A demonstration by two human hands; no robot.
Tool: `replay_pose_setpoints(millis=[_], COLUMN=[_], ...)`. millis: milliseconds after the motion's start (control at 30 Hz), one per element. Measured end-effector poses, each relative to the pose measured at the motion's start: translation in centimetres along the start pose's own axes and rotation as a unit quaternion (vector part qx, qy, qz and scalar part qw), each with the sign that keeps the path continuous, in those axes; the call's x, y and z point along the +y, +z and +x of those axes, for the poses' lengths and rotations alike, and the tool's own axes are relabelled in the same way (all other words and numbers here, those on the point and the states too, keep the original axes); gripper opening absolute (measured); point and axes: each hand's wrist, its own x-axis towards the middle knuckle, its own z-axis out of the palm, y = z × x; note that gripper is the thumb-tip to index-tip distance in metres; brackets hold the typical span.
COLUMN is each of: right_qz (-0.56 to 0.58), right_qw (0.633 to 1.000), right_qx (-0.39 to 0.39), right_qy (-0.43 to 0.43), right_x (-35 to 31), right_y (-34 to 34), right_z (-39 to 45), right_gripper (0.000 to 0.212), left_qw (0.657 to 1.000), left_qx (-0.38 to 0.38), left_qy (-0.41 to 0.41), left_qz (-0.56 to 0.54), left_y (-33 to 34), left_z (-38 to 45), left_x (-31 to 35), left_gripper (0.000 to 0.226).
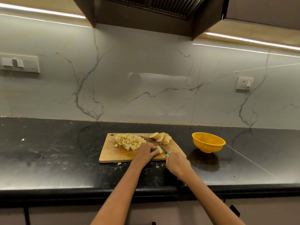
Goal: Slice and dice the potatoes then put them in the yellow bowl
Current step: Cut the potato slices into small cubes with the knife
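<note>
We see our left hand lying on the rectangular wooden cutting board, its fingers curled down over a pale stack of potato slices and pressing it to the wood; the stack shows just past the fingertips, on their right side. Our right hand sits at the board's near right corner, its fingers wrapped round a knife with a blue handle, of which only a small blue end shows above the fist. The blade runs up and left from that hand and touches the right face of the held stack.

Behind our left hand, on the far left half of the board, lies one heap of small pale potato cubes, too many to count. At the far right corner lies one fanned row of round potato slices with brown skin edges; we make out about six, though they overlap and the count is unsure.

One round yellow plastic bowl stands on the dark speckled stone tabletop, to the right of the board and apart from it. Two stray potato bits lie on the tabletop just off the board's near edge.
</note>
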Motion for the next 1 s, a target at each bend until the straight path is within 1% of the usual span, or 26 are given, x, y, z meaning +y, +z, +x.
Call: replay_pose_setpoints(millis=[67, 167, 267, 433, 567, 700, 833, 933, 1000], right_qz=[-0.007, -0.054, -0.064, -0.083, -0.13, -0.178, -0.209, -0.181, -0.123], right_qw=[1.0, 0.998, 0.997, 0.992, 0.988, 0.981, 0.976, 0.982, 0.992], right_qx=[-0.012, -0.03, -0.043, -0.085, -0.073, -0.052, -0.022, -0.008, 0.003], right_qy=[0.0, -0.024, -0.027, -0.033, -0.044, -0.055, -0.057, -0.044, -0.029], right_x=[-0.1, 0.0, -0.6, -2.8, -2.8, -1.9, -1.0, -0.1, 0.4], right_y=[-0.1, 0.2, 0.0, -1.7, -1.2, -1.0, -1.2, -1.4, -1.7], right_z=[0.3, 0.4, 0.4, 0.9, 0.4, -1.9, -4.9, -5.7, -5.6], right_gripper=[0.039, 0.038, 0.033, 0.022, 0.027, 0.03, 0.028, 0.029, 0.032], left_qw=[1.0, 1.0, 1.0, 1.0, 1.0, 1.0, 0.999, 0.999, 0.999], left_qx=[0.002, 0.002, -0.003, -0.014, -0.001, 0.015, 0.02, 0.007, 0.011], left_qy=[0.002, 0.005, 0.008, 0.007, 0.005, -0.015, -0.036, -0.043, -0.042], left_qz=[0.0, -0.012, -0.011, -0.011, -0.016, -0.018, -0.005, -0.009, -0.009], left_y=[-0.1, -0.2, -0.2, -0.4, -0.4, -0.3, -0.1, 0.0, 0.0], left_z=[0.1, 0.1, 0.0, -0.2, -0.3, -0.4, -0.5, -0.8, -0.9], left_x=[0.0, 0.0, 0.2, 0.4, 0.5, 0.7, 0.7, 0.8, 0.9], left_gripper=[0.03, 0.03, 0.027, 0.022, 0.018, 0.03, 0.032, 0.034, 0.035])
